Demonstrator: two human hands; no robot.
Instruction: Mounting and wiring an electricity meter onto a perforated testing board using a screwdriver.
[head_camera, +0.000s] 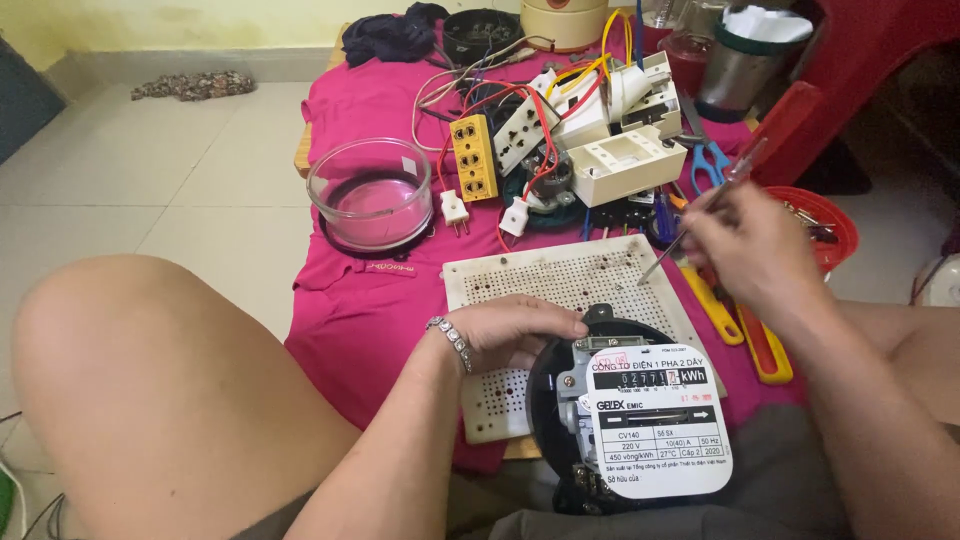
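Steadying the electricity meter (620, 420) with the left hand (515, 330), the person keeps the fingers curled over its black upper rim, close to the small tab at the top. The meter lies face up, its round black base partly on the white perforated board (560, 275) and partly over the person's lap, the white dial plate turned toward the camera. The right hand (755, 250) is closed around a red-handled screwdriver (735, 180), whose thin shaft slants down and left, the tip hanging above the far part of the board, well apart from the meter.

To do this well, I judge that the left hand should press the base flat, since it overhangs the board's edge and could rock. The tip needs bringing squarely into a screw head before any turning; which screw is meant I cannot tell. A grip nearer the shaft would give finer control of such a slim blade.

Beyond the board, on the pink cloth (350, 100), stand a glass bowl (370, 190), a yellow socket strip (474, 155) and tangled red wires (525, 100). Yellow-handled tools (765, 345) lie just beside the right wrist, clear of the work.
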